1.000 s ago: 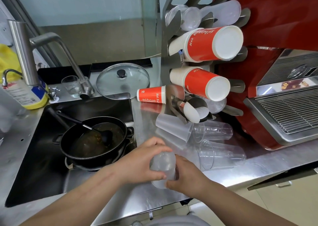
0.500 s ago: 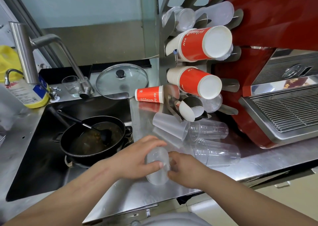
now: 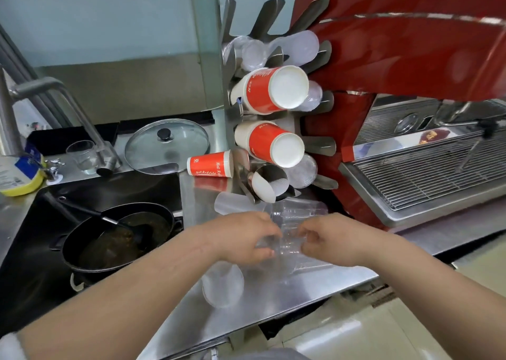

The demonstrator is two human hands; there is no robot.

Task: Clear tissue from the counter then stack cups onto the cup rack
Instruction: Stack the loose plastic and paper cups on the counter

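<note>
Both on clear plastic cup [image 3: 287, 239], lying on its side on counter [image 3: 246, 313], long axis running front-to-back. Left hand [image 3: 246, 239] pinching left side, right hand [image 3: 328, 239] curled on right; equally near. Cup rack [image 3: 232, 91] straight ahead, above. Frosted cup [image 3: 221, 285] loose just under left hand.

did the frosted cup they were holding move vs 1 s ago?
Yes. The frosted cup now lies on the counter edge below the left hand, nearer the pan. Both hands have gone to the clear cups toward the cup rack.
</note>
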